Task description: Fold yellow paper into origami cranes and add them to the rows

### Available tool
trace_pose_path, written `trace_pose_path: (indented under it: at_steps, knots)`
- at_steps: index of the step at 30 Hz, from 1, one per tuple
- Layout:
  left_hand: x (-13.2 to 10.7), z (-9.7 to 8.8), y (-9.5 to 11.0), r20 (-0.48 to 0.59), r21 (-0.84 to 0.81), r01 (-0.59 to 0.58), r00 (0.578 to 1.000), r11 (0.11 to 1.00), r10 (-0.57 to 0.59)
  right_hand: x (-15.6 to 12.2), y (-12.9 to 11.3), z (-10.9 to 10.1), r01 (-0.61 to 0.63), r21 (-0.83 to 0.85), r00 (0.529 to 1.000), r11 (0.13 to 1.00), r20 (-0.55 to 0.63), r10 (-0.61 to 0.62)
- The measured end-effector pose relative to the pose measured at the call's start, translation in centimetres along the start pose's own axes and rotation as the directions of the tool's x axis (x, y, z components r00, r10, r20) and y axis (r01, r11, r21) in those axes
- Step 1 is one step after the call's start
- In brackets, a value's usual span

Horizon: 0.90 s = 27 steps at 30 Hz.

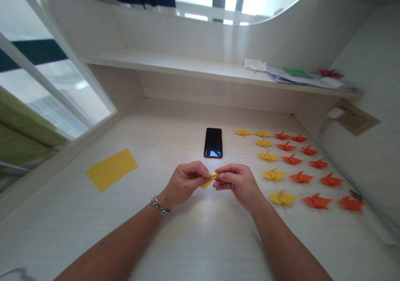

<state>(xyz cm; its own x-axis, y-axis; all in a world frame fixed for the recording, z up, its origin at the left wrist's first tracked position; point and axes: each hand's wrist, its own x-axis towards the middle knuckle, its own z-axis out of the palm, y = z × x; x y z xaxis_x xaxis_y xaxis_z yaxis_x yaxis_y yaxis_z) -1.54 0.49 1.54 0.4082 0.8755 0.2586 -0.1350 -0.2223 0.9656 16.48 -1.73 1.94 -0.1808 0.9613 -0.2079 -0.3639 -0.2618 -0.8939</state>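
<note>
A small folded piece of yellow paper point(208, 181) is held between my two hands above the desk. My left hand point(186, 181), with a metal chain bracelet point(160, 206) at the wrist, pinches its left side between thumb and fingers. On the other side, the fingertips of my right hand point(236, 181) are closed on its upper right tip. Fingers cover part of the paper, so its full shape is hidden. Just beyond my hands a black phone point(213, 142) lies flat on the desk.
Rows of folded paper cranes stand at right, yellow ones point(273, 175) nearer me and orange ones point(301, 177) beyond. Yellow paper sheets point(112, 169) lie at left. A cable point(340, 166) runs from the wall socket point(356, 116) along the right side. A shelf point(187, 69) overhangs the back.
</note>
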Motion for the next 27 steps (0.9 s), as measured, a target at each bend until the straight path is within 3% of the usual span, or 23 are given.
trace_pose_path:
  at_steps: [8,15,20,27]
  knots:
    - [-0.08,0.01,-0.26,0.012,0.043,0.052,0.999,0.998,-0.053,0.00,-0.24,-0.09,-0.030,-0.014,0.999,0.999,0.031,0.030]
    - [-0.11,0.37,-0.27,0.023,0.140,0.110,0.993,0.984,-0.115,0.37,0.60,-0.14,0.034,-0.274,0.999,0.961,0.014,-0.032]
    - [0.07,0.34,0.03,-0.017,0.096,0.232,0.973,0.968,-0.232,0.46,0.67,-0.37,0.030,-0.327,0.999,0.944,-0.008,-0.034]
    - [0.22,-0.01,0.06,0.011,0.124,0.274,0.961,0.954,-0.277,0.54,0.59,-0.59,0.058,-0.388,0.998,0.920,0.007,-0.060]
